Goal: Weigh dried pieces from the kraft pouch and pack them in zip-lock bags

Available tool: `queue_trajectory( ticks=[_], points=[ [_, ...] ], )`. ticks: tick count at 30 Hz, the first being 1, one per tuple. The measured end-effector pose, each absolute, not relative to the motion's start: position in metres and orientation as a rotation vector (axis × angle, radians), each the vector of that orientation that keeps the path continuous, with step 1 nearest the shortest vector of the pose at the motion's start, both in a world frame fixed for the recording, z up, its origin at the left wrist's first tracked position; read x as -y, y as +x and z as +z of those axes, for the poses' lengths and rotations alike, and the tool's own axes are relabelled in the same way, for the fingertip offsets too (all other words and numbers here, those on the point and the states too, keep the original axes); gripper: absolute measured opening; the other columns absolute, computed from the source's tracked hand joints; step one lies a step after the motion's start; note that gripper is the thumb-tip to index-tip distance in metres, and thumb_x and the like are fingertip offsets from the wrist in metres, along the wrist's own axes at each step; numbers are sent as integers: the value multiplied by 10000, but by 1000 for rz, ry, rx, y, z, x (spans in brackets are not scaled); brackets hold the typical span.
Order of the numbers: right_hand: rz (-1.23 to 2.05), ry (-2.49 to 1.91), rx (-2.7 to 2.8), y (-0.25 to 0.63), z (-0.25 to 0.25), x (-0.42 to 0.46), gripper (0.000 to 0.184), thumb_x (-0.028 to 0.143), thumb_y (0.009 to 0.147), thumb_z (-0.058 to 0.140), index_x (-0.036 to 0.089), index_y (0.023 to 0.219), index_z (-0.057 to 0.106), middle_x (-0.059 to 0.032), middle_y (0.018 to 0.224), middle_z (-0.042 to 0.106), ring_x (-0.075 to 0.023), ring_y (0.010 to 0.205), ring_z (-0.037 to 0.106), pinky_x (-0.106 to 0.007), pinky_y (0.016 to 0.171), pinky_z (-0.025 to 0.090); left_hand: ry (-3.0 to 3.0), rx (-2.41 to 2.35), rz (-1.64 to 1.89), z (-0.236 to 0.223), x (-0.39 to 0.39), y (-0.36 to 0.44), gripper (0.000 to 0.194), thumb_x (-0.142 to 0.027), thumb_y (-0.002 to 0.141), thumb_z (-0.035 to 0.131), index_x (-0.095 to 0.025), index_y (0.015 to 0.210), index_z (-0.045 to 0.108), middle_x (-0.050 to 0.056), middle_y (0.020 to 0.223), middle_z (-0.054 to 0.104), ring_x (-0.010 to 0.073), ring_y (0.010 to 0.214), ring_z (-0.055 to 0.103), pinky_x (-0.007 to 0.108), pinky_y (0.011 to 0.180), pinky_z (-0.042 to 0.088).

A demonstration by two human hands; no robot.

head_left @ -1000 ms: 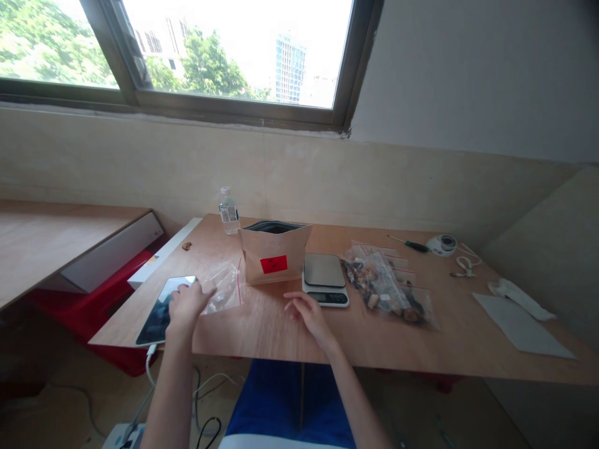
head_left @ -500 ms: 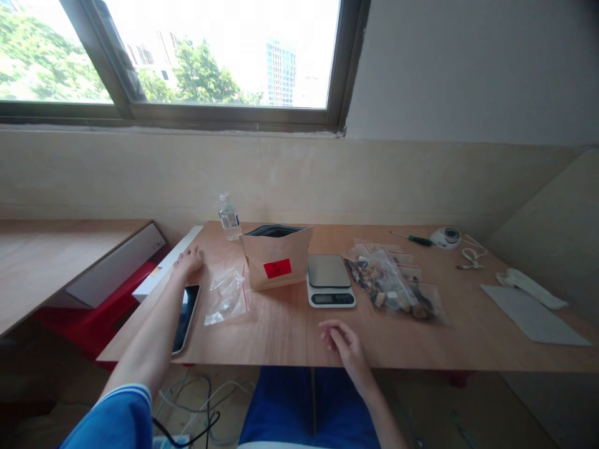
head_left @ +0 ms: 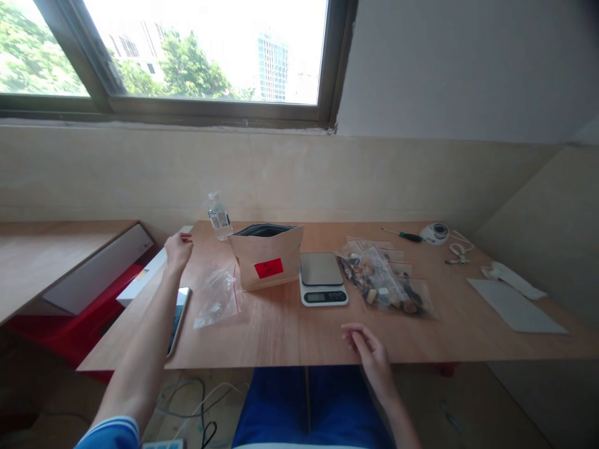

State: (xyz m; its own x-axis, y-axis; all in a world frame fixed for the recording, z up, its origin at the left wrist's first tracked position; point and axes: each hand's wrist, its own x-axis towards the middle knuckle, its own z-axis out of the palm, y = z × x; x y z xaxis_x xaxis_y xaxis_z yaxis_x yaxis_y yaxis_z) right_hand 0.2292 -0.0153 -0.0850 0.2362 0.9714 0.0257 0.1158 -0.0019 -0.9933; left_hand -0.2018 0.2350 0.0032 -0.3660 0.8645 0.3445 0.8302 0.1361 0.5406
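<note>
My left hand (head_left: 179, 251) is stretched out over the far left part of the table, beside the white box and short of the water bottle (head_left: 219, 216). Its fingers are drawn together, and anything between them is too small or hidden to make out. Below that forearm lies a phone (head_left: 180, 318), partly covered. My right hand (head_left: 372, 355) hovers at the table's front edge with loosely bent fingers and nothing in it. It is nearest to a white kitchen scale (head_left: 322, 295). A brown paper pouch (head_left: 267, 252) with a red label stands with its mouth open, left of the scale.
A clear zip bag (head_left: 216, 299) lies left of the pouch. Several zip bags of dried brown pieces (head_left: 381, 280) overlap right of the scale. Farther right are a screwdriver (head_left: 410, 237), a dome camera (head_left: 435, 233) with its cable, and a pale sheet (head_left: 517, 307).
My left hand has lifted off the tabletop and its fingers have drawn together. My right hand has shifted slightly right. The whole view has turned a little to the right.
</note>
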Motion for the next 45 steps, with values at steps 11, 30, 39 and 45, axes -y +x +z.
queue_trajectory(
  ticks=[11, 30, 39, 45],
  points=[
    [-188, -1591, 1428, 303, -55, -56, 276, 257, 847, 381, 190, 941, 632, -104, 953, 611, -248, 961, 528, -427, 883, 358, 2356, -1037, 1168, 110, -165, -56, 208, -308, 825, 536, -173, 941, 645, 52, 953, 668, 152, 888, 615, 294, 814, 490],
    [-353, -1933, 1481, 326, -87, -92, 415, 371, 857, 371, 117, 1153, 514, -186, 1085, 543, -316, 999, 471, -471, 825, 397, 2142, -1385, 1263, 85, -135, -84, 503, -476, 741, 619, -232, 1173, 540, 81, 1222, 582, 220, 1029, 598, 387, 889, 484],
    [-127, -2092, 1259, 355, -67, -114, 340, 405, 796, 467, 148, 869, 677, -165, 888, 634, -315, 887, 556, -487, 771, 386, 1830, -1472, 1497, 39, -135, -54, 556, -458, 750, 613, -227, 1235, 466, 74, 1084, 635, 194, 916, 635, 362, 835, 507],
    [219, -1814, 1218, 350, -37, -99, 322, 423, 719, 550, 134, 770, 684, -135, 752, 688, -239, 677, 617, -357, 653, 454, 1675, -1631, 1665, 6, -120, -60, 496, -444, 866, 444, -198, 1294, 395, 135, 1289, 517, 224, 1191, 497, 398, 1000, 390]
  ],
)
